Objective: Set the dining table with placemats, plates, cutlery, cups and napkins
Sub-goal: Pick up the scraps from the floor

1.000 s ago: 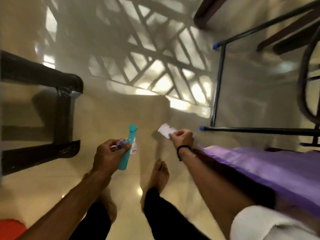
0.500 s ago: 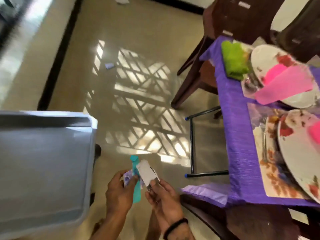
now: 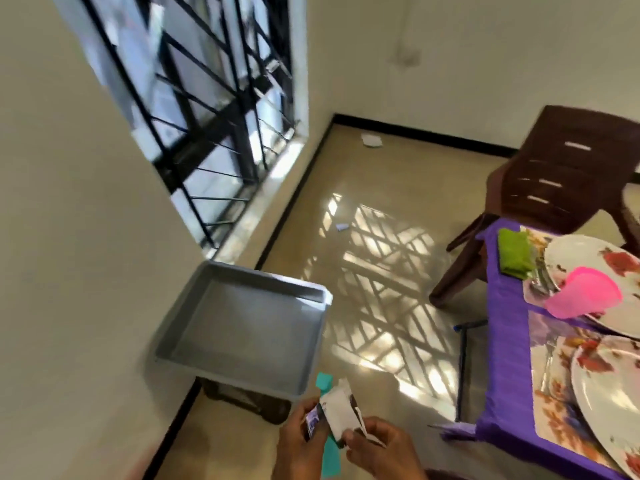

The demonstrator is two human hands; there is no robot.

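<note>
My left hand (image 3: pixel 301 441) grips a teal handled utensil (image 3: pixel 329 445) with a printed label, low in the view. My right hand (image 3: pixel 384 452) pinches a white paper wrapper (image 3: pixel 337 415) that sticks up from that utensil. At the right stands the table under a purple cloth (image 3: pixel 505 358). On it lie floral placemats (image 3: pixel 557 420), two white floral plates (image 3: pixel 585 258) (image 3: pixel 609 400), a pink cup (image 3: pixel 585 292) lying on the far plate, a green napkin (image 3: pixel 514 256) and a fork (image 3: pixel 549 362).
A grey tray (image 3: pixel 242 327) sits on a low stand by the wall at the left. A barred window (image 3: pixel 204 109) is above it. A brown plastic chair (image 3: pixel 550 188) stands at the table's far end. Paper scraps (image 3: pixel 372 140) lie on the sunlit floor.
The view has swung up from the floor to the tray, window and table. My right hand has come over to the teal utensil and now holds the white wrapper against it.
</note>
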